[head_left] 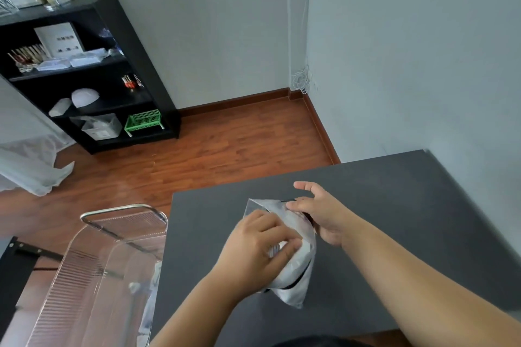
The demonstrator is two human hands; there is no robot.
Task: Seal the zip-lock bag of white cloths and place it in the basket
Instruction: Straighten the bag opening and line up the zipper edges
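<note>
A clear zip-lock bag (pixel 296 287) stuffed with white cloths lies on the dark grey table (pixel 394 205). My left hand (pixel 253 245) presses down on the bag's left side, fingers pinching near its opening edge. My right hand (pixel 321 211) grips the bag's far right edge, thumb and fingers closed on the plastic. A dark strip runs along the bag's side; I cannot tell whether the zip is closed. The clear ribbed plastic basket (pixel 93 276) with a chrome handle stands to the left of the table, below its edge.
A black shelf unit (pixel 118 45) with a green crate (pixel 143 120) and white items stands by the far wall. Wooden floor (pixel 225 144) lies between shelf and table. White fabric (pixel 31 166) drapes at the left. The wall runs along the table's right side.
</note>
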